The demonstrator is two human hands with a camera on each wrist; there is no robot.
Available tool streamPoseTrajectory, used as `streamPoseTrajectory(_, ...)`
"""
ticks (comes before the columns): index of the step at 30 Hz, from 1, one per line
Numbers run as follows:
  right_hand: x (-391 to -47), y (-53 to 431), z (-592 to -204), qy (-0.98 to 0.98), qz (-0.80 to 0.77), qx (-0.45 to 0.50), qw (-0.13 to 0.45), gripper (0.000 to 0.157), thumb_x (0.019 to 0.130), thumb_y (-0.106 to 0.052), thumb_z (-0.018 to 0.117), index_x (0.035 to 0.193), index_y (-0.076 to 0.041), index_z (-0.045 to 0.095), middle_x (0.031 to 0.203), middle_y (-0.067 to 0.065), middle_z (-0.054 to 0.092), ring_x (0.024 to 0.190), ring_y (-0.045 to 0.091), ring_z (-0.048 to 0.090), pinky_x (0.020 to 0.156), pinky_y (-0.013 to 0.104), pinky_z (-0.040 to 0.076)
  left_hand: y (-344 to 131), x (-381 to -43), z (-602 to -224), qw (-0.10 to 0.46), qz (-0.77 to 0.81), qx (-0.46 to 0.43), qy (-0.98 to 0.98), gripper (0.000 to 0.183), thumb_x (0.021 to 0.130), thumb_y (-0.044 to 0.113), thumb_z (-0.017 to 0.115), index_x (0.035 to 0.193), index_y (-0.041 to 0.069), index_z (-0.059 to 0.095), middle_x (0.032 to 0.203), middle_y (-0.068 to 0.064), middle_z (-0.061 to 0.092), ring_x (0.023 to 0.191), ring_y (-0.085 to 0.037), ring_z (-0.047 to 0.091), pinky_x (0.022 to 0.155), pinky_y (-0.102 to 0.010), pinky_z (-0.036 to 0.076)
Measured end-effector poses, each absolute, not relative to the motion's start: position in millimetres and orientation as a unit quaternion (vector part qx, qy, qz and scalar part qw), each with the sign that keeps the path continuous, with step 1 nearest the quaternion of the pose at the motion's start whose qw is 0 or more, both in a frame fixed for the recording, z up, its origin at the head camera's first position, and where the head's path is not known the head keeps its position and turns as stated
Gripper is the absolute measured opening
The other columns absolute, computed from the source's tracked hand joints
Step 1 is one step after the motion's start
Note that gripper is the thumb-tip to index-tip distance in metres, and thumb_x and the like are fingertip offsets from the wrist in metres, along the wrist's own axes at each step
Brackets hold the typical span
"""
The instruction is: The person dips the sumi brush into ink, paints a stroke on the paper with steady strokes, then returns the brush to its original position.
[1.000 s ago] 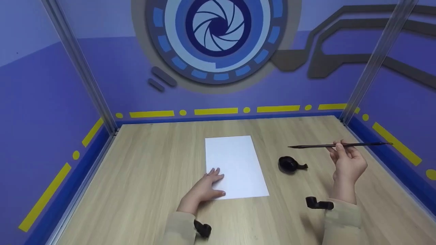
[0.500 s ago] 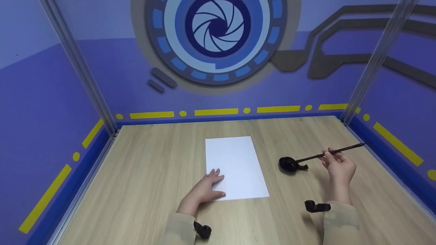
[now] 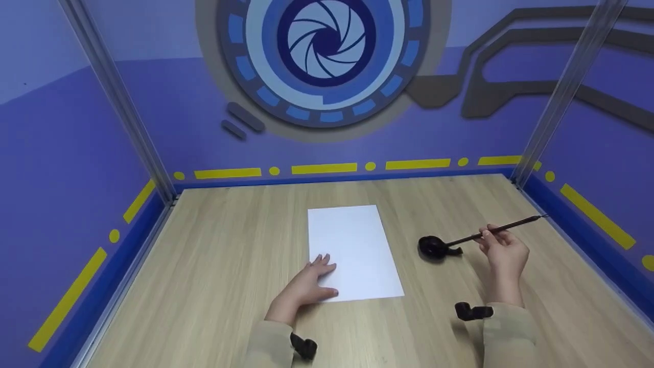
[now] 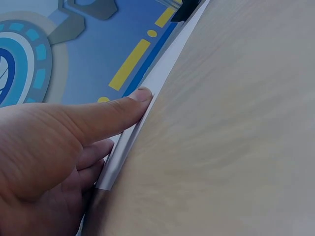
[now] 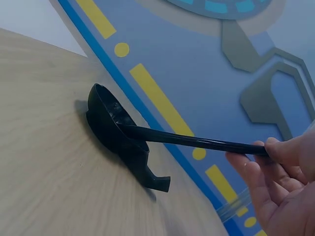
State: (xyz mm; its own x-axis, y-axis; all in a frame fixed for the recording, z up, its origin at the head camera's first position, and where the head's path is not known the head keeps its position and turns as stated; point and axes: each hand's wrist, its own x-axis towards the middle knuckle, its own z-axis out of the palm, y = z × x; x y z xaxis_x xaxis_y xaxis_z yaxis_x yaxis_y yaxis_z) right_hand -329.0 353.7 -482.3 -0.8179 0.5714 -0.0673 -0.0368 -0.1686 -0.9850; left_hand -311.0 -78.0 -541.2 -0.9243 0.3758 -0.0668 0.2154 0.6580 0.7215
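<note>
My right hand (image 3: 506, 255) pinches a dark writing brush (image 3: 511, 225) by its shaft, with thumb and fingertips. The brush slants down to the left, and its tip is inside a small black ink dish (image 3: 431, 247) with a short curved handle. In the right wrist view the brush (image 5: 197, 141) enters the bowl of the dish (image 5: 106, 125); its bristles are mostly hidden there. My left hand (image 3: 306, 283) rests with spread fingers on the lower left of a white sheet of paper (image 3: 357, 250). The left wrist view has the thumb (image 4: 118, 113) lying along the paper's edge.
The paper and dish lie on a light wooden table (image 3: 230, 245). A blue-purple back wall (image 3: 168, 117) and side walls enclose it, with metal posts at the corners. Black camera mounts (image 3: 472, 311) stick out from both wrists.
My right hand has moved left and down with the brush. The brush tip has gone from above the dish into its bowl. The left hand and paper have stayed in place.
</note>
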Motion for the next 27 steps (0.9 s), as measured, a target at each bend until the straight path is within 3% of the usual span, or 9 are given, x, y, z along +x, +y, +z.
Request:
streamPoseTrajectory(8,-325.6,353.9,-479.2,-0.625,0.713,-0.214,0.234,0.009,0.098,-0.008,0.068,0.107,-0.01,0.068,0.075,-0.021,0.073,0.068,-0.004,0.073,0.061,0.011,0.058,-77.5,-310.4,-540.7,0.104,0.379,0.16,0.906,0.069,0.088,0.025,0.081,0.149,0.009,0.054,0.169,-0.01,0.031,0.16,-0.036,0.02,0.13,-0.059,0.021)
streamPoseTrajectory(14,-325.5,352.1,-476.7,-0.626,0.701,-0.217,0.265,0.026,0.094,-0.015,0.075,0.113,-0.001,0.067,0.076,-0.017,0.074,0.064,-0.002,0.073,0.057,0.01,0.056,-77.4,-310.3,-542.6,0.101,0.376,0.16,0.907,0.069,0.088,0.025,0.082,0.149,0.009,0.054,0.169,-0.01,0.032,0.16,-0.036,0.021,0.13,-0.058,0.021)
streamPoseTrajectory(27,-332.5,350.9,-486.7,-0.602,0.708,-0.212,0.3,0.015,0.093,-0.009,0.074,0.099,-0.002,0.062,0.068,-0.016,0.072,0.056,0.002,0.072,0.053,0.012,0.056,-77.6,-310.3,-540.3,0.106,0.38,0.164,0.904,0.069,0.088,0.025,0.081,0.149,0.008,0.053,0.169,-0.011,0.031,0.161,-0.034,0.02,0.131,-0.057,0.019)
